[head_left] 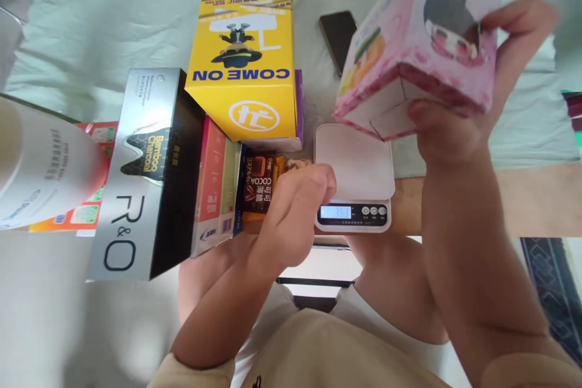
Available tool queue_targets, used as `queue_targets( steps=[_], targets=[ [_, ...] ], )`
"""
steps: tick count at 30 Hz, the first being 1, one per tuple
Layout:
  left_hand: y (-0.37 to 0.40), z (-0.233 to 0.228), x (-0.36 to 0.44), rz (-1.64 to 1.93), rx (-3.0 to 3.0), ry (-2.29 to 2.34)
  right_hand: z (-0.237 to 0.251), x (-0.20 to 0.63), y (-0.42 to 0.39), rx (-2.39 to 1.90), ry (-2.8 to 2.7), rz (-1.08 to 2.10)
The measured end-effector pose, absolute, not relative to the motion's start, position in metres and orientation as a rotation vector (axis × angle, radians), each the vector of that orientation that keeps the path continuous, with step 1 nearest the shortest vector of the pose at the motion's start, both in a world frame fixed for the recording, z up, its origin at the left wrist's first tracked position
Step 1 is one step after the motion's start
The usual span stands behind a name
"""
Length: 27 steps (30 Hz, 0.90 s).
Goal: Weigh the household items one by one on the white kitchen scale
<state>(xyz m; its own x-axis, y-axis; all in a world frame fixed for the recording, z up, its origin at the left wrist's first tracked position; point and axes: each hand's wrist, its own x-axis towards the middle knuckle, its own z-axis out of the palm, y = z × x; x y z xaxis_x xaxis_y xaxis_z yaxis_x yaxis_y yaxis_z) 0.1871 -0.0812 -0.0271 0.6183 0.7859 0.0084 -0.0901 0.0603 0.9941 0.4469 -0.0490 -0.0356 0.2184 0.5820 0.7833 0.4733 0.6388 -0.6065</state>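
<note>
Pink box (411,42) gripped in right hand (459,109) above scale (354,173); left hand (295,206) loosely curled, empty.

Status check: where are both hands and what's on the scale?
Right hand holds pink cartoon box above the scale. Left hand at scale's front-left corner, beside cocoa snack pack. Platform bare, display lit. Yellow box stands close behind.

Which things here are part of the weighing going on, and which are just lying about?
In hand:
- pink box, held up by the right hand
- white scale, pan bare, display lit
- left hand at the scale's front edge

Lying about:
- yellow box
- silver-black charcoal box
- cocoa packet
- phone
</note>
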Motion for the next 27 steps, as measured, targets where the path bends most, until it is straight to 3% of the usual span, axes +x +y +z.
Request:
queue_targets(
  steps=[5, 15, 27],
  targets=[
    [-0.081, -0.023, 0.181, 0.659, 1.388, 0.557, -0.023, 0.449, -0.001, -1.040, -1.736, 0.027],
    [-0.077, -0.022, 0.176, 0.637, 1.412, 0.554, -0.053, 0.451, 0.022, -1.075, -1.530, 0.609],
    [-0.078, -0.023, 0.180, 0.630, 1.418, 0.548, -0.073, 0.470, 0.031, -1.263, -1.684, 0.484]
  ],
)
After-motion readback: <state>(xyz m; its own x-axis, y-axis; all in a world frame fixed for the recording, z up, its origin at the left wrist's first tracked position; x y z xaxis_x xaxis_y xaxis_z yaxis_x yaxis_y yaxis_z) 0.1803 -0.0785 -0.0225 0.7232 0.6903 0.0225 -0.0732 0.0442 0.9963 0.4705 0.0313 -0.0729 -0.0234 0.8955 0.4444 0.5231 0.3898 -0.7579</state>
